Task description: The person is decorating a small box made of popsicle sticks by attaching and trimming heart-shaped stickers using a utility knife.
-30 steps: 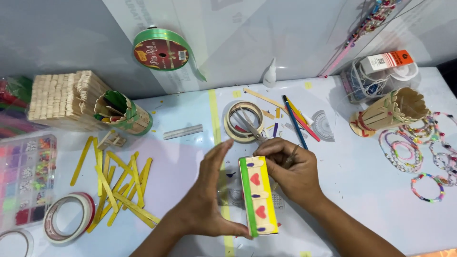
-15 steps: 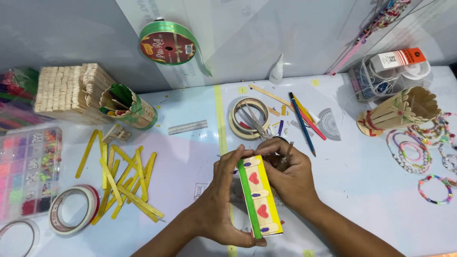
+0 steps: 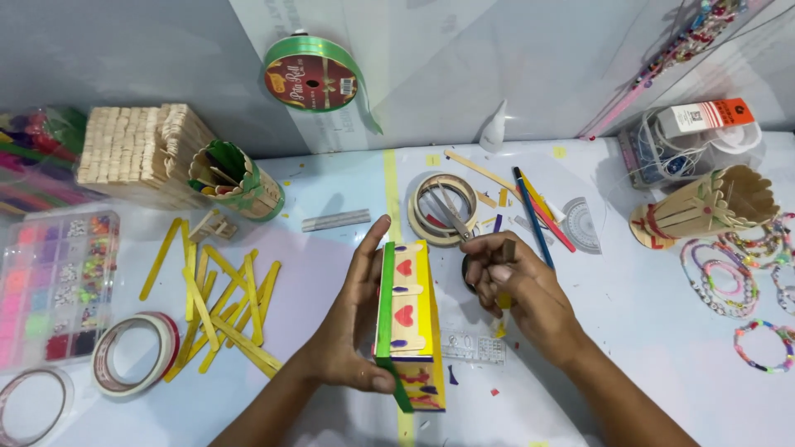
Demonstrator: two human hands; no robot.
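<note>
left hand point(image 3: 352, 331) – fingers wrapped around stick box point(image 3: 407, 323), steadying it upright | right hand point(image 3: 517, 290) – fingers pinching a small dark tool point(image 3: 507, 251), just beside box | 2 red hearts face up

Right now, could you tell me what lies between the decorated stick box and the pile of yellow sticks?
In the head view, only the left hand holding the box lies there; between it and the yellow sticks the table shows bare.

White-orange carton point(image 3: 710, 116) far right, atop clear tub – red round label point(image 3: 310, 83) on green ribbon spool
</note>
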